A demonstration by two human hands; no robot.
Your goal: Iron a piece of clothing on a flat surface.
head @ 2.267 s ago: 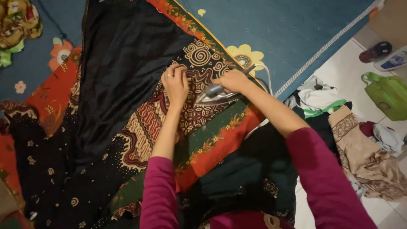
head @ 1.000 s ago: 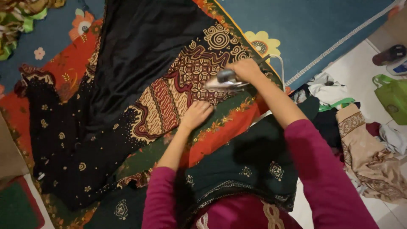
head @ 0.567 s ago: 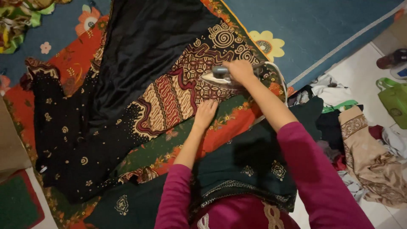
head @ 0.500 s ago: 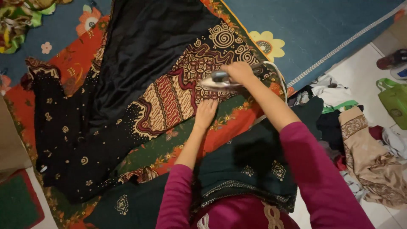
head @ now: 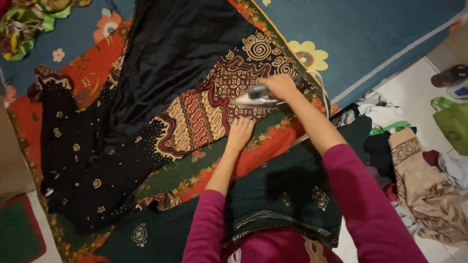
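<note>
Right hand [head: 280, 86] closed around the handle of a silver iron [head: 257, 98], arm stretched forward from a magenta sleeve; the iron's pointed soleplate faces left and rests on the patterned panel of a black batik garment [head: 161, 92]. Left hand [head: 240, 132] laid flat, fingers together and extended, pressing the fabric just below the iron at the garment's lower edge. The garment is smooth and faintly glossy in its plain black part, with cream, red and brown spiral and wave motifs along one side and small gold dots toward the left. It lies spread on an orange and green floral cloth [head: 263, 148] over a teal floral mat [head: 360, 34] on the floor. A white cord [head: 322, 90] loops from behind the right hand; its far end is hidden. The iron's handle is covered by the fingers. A pile of clothes [head: 414, 160] lies on the pale tile at right, partly cut off by the frame
</note>
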